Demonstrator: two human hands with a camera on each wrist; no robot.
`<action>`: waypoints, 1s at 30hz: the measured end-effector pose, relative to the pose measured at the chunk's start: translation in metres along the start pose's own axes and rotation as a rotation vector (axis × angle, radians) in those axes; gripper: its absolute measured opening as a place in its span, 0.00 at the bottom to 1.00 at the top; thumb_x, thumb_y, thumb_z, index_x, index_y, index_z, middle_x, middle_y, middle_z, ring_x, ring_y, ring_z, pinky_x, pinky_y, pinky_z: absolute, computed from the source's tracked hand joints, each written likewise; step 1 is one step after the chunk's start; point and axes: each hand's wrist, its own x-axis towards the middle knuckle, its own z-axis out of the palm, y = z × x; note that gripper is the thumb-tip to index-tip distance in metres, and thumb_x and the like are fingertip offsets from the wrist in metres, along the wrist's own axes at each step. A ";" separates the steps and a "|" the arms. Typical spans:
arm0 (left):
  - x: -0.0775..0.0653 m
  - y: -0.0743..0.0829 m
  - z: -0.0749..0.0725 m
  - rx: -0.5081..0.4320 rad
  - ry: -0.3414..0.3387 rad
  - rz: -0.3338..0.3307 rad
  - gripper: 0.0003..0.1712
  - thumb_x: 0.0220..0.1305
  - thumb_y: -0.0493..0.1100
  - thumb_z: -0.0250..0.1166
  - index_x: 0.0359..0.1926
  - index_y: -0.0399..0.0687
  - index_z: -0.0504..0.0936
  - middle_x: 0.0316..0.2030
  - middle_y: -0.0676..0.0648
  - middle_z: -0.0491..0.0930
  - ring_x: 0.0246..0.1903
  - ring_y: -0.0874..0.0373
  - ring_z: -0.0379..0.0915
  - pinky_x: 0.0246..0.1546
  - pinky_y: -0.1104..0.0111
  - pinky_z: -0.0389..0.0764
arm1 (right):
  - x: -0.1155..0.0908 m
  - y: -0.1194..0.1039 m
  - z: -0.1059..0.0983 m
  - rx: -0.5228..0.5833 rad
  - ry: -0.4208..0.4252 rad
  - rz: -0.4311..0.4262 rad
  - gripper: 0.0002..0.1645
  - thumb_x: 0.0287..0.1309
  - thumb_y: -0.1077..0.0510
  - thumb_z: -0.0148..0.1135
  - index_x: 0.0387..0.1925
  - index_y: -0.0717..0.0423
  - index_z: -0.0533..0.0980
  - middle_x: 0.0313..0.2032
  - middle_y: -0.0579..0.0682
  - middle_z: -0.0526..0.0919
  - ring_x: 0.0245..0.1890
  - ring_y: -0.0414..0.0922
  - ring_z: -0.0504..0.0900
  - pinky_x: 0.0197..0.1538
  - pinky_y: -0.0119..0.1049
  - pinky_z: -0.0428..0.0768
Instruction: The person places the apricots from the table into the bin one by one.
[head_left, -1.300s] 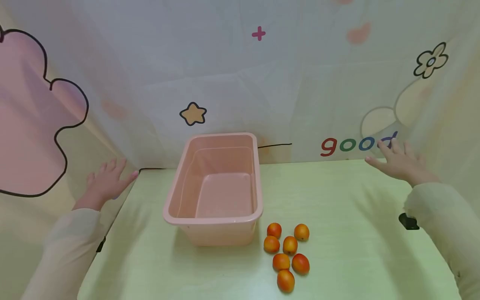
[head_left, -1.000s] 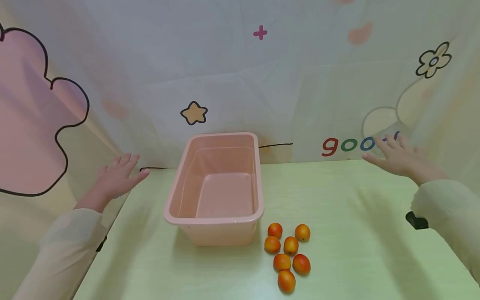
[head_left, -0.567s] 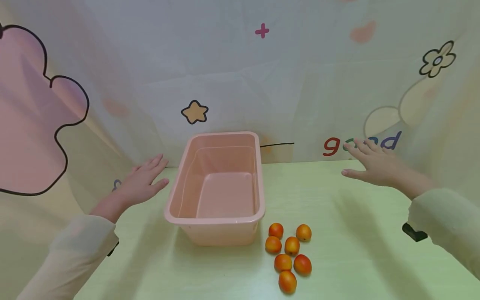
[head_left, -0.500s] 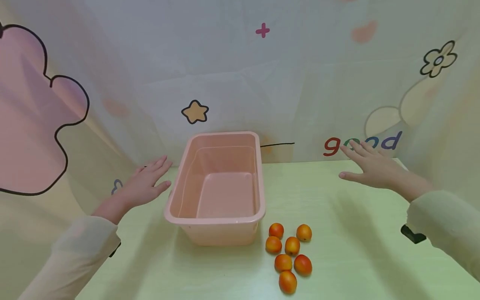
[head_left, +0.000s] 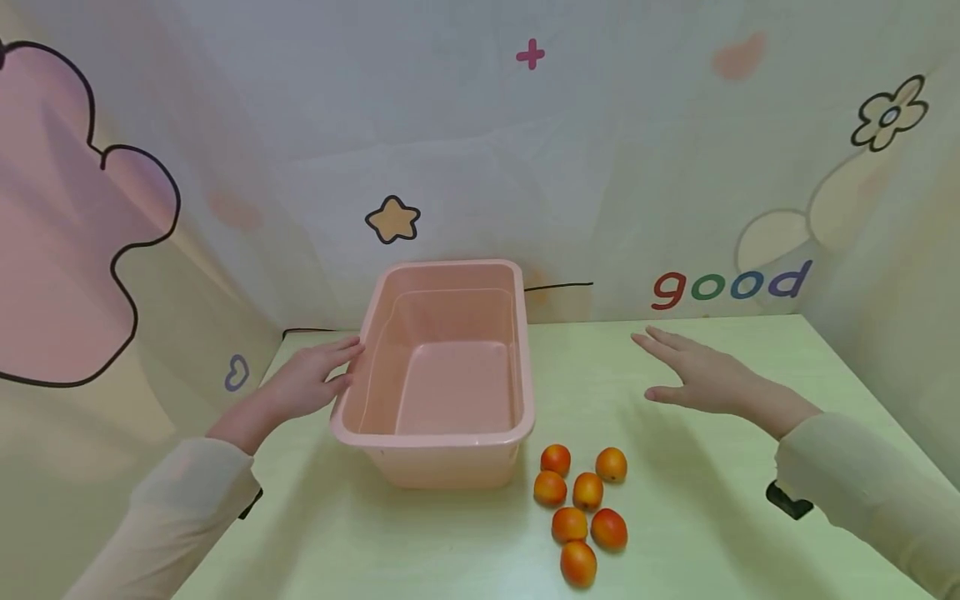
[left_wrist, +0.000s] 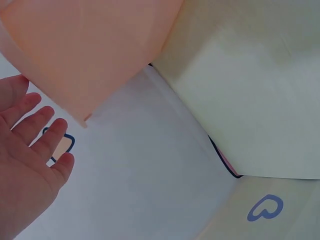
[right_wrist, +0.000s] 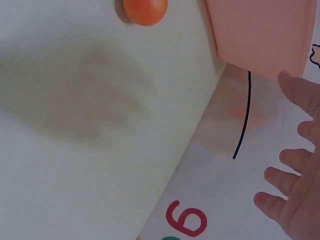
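Evidently, left rim of the pink tub (head_left: 450, 467) at frame centre touched by the left hand (head_left: 303, 385), fingers nearly straight, nothing gripped, right hand (head_left: 705, 377) raised at right, fingers extended, nothing held, 7 orange fruits (head_left: 588, 491) strewn at lower centre.

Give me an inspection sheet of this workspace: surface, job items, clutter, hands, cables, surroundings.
Surface: pale green table, hand shadows on it.
Job items: pink basin upright, nothing seen inside; seven orange-red fruits loosely clustered on the table, right of the basin's near end.
Clutter: nothing seen.
Left hand: fingertips at the basin's left rim, apparently touching; no grip evident.
Right hand: fingers extended above the table, right of the basin, holding nothing.
Cables: nothing seen; the thin black line behind the basin looks printed.
Surroundings: printed cloth behind and at both sides.
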 end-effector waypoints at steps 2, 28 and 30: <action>0.000 -0.001 0.002 -0.028 -0.007 -0.020 0.25 0.57 0.35 0.56 0.56 0.31 0.68 0.58 0.34 0.66 0.56 0.38 0.63 0.52 0.49 0.66 | 0.001 -0.003 0.008 0.021 -0.009 -0.005 0.49 0.49 0.37 0.57 0.66 0.52 0.50 0.65 0.63 0.51 0.63 0.62 0.54 0.55 0.61 0.62; 0.004 -0.010 -0.001 -0.145 -0.097 -0.153 0.27 0.58 0.40 0.57 0.59 0.35 0.66 0.59 0.36 0.65 0.58 0.39 0.60 0.53 0.47 0.65 | 0.014 -0.020 0.086 0.340 -0.214 -0.002 0.32 0.44 0.58 0.66 0.54 0.59 0.69 0.51 0.58 0.74 0.44 0.54 0.75 0.47 0.48 0.75; 0.004 -0.010 -0.001 -0.151 -0.102 -0.162 0.27 0.58 0.41 0.57 0.59 0.36 0.66 0.59 0.37 0.65 0.58 0.39 0.60 0.53 0.48 0.65 | 0.014 -0.022 0.090 0.348 -0.228 0.006 0.32 0.43 0.57 0.66 0.53 0.60 0.70 0.49 0.57 0.75 0.43 0.53 0.75 0.46 0.47 0.75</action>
